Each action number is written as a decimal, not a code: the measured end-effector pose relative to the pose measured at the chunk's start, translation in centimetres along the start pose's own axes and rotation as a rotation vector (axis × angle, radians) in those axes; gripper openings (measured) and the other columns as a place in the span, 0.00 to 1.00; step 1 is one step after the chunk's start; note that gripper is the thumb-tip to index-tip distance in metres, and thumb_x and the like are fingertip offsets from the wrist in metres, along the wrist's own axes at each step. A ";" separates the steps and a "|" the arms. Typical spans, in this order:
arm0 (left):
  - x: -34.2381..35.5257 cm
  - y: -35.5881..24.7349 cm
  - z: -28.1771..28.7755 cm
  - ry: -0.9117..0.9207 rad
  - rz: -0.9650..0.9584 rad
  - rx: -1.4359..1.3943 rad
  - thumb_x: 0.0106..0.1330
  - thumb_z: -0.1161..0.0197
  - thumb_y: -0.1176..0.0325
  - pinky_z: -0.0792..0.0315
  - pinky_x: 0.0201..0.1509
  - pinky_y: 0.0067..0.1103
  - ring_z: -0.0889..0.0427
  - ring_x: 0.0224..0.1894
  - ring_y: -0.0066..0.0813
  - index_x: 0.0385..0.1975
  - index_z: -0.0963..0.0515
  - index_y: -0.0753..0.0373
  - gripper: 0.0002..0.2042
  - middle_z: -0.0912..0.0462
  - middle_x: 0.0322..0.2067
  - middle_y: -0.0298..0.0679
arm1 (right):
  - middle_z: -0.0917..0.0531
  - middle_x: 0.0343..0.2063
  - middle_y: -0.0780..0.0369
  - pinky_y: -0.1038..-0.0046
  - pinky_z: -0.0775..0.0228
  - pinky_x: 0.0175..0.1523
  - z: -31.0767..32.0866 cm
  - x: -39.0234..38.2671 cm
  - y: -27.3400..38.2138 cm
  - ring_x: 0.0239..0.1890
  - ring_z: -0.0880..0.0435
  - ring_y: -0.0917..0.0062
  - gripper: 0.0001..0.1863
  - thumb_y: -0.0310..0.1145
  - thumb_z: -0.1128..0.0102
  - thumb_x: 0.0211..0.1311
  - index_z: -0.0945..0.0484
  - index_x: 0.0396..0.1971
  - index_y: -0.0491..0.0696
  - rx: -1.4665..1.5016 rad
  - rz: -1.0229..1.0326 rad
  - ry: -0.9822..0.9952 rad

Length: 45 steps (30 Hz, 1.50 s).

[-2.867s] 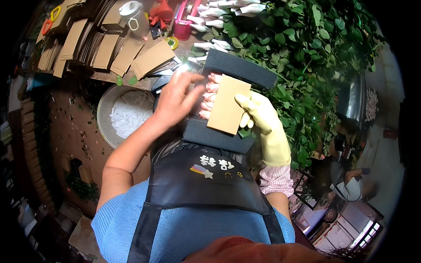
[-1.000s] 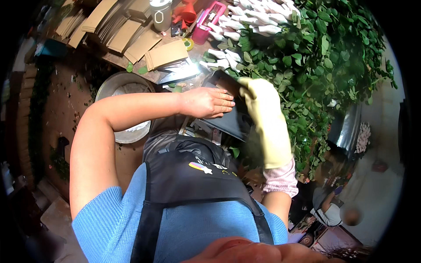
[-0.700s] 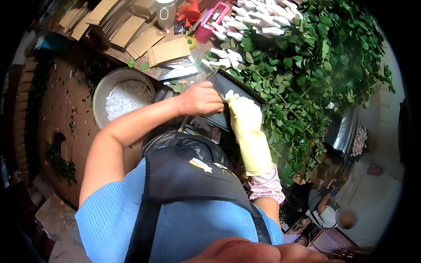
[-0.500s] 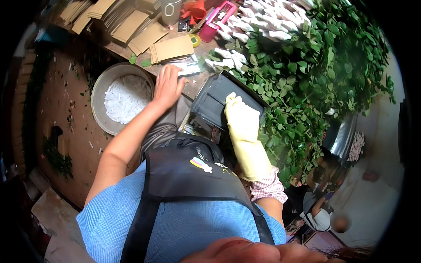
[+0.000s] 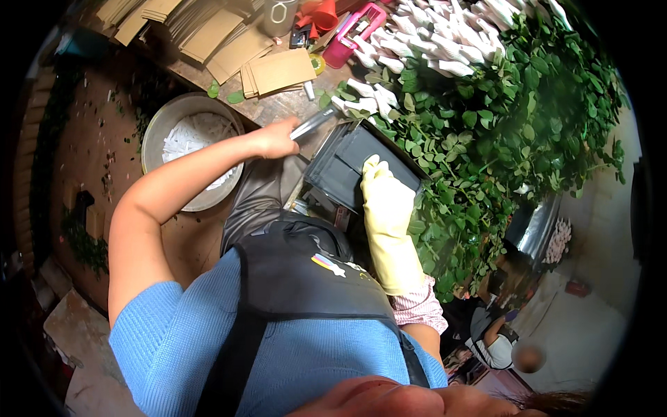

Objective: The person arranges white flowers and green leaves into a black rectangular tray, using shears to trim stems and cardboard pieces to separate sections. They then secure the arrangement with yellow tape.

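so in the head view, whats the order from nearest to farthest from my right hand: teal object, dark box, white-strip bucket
1. Dark box: directly under the right hand.
2. White-strip bucket: to the left, past the box.
3. Teal object: far upper left, beyond the bucket.

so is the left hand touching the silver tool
Touching: the head view shows the left hand closed around one end of the silver tool, the rest jutting beyond it.
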<state>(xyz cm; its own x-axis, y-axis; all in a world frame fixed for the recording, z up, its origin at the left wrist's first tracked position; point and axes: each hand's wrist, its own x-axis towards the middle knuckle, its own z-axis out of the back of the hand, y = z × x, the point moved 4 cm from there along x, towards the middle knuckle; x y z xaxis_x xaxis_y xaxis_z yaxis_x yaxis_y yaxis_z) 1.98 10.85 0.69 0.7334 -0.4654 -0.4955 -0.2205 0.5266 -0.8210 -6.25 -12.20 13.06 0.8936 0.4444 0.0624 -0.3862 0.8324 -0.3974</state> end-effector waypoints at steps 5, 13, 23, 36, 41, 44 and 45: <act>-3.8 -5.5 0.8 0.090 -0.123 0.221 0.60 0.39 0.72 0.28 0.61 0.39 0.20 0.56 0.57 0.61 0.31 0.62 0.26 0.18 0.51 0.57 | 0.21 0.26 0.65 0.73 0.28 0.23 -0.3 -0.2 0.1 0.25 0.18 0.79 0.16 0.26 0.41 0.62 0.22 0.50 0.41 -0.005 -0.005 0.047; -4.1 -8.7 1.0 0.252 0.004 0.640 0.59 0.34 0.65 0.25 0.56 0.41 0.16 0.51 0.55 0.52 0.24 0.59 0.20 0.14 0.44 0.50 | 0.20 0.26 0.65 0.73 0.28 0.23 -0.4 -0.2 0.0 0.24 0.18 0.78 0.16 0.26 0.41 0.63 0.23 0.51 0.43 -0.019 0.013 0.025; -5.1 -3.6 2.9 -0.119 -0.266 0.740 0.53 0.32 0.72 0.29 0.54 0.38 0.22 0.50 0.51 0.49 0.27 0.61 0.21 0.21 0.40 0.46 | 0.20 0.24 0.64 0.70 0.28 0.22 -0.1 -0.2 -0.1 0.19 0.19 0.75 0.08 0.29 0.43 0.70 0.20 0.45 0.47 -0.004 0.008 -0.057; -7.4 -6.3 -1.7 -0.393 -1.003 1.325 0.60 0.43 0.64 0.27 0.57 0.38 0.19 0.37 0.37 0.30 0.27 0.59 0.06 0.22 0.29 0.37 | 0.18 0.23 0.64 0.72 0.27 0.23 0.0 0.2 0.2 0.20 0.18 0.74 0.05 0.30 0.40 0.69 0.19 0.42 0.48 0.006 0.030 -0.060; -3.8 -5.0 0.1 -0.058 -0.888 1.111 0.56 0.41 0.66 0.22 0.37 0.39 0.16 0.27 0.39 0.27 0.30 0.57 0.06 0.23 0.21 0.37 | 0.19 0.20 0.61 0.70 0.30 0.22 0.8 0.6 0.3 0.17 0.21 0.70 0.03 0.27 0.36 0.68 0.15 0.37 0.49 0.056 -0.022 -0.101; -2.3 -5.5 1.3 -0.140 -1.253 1.096 0.59 0.41 0.66 0.23 0.52 0.40 0.17 0.36 0.39 0.30 0.27 0.57 0.05 0.21 0.28 0.38 | 0.19 0.21 0.60 0.69 0.30 0.23 0.6 0.2 0.1 0.17 0.21 0.69 0.05 0.26 0.36 0.67 0.16 0.40 0.47 0.093 -0.026 -0.117; -1.9 -5.4 2.0 -0.214 -1.444 1.072 0.60 0.41 0.66 0.25 0.58 0.40 0.17 0.39 0.39 0.32 0.26 0.57 0.04 0.20 0.30 0.38 | 0.19 0.21 0.60 0.69 0.30 0.23 0.5 0.1 0.1 0.17 0.21 0.69 0.05 0.26 0.36 0.67 0.16 0.41 0.46 0.101 -0.027 -0.114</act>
<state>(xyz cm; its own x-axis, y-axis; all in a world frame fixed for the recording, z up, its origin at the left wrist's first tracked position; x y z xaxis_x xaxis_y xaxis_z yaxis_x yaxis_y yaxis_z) 3.06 10.29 6.64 0.0314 -0.8785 0.4767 0.9978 0.0557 0.0369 -6.26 -11.92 13.45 0.8745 0.4515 0.1774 -0.3886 0.8709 -0.3009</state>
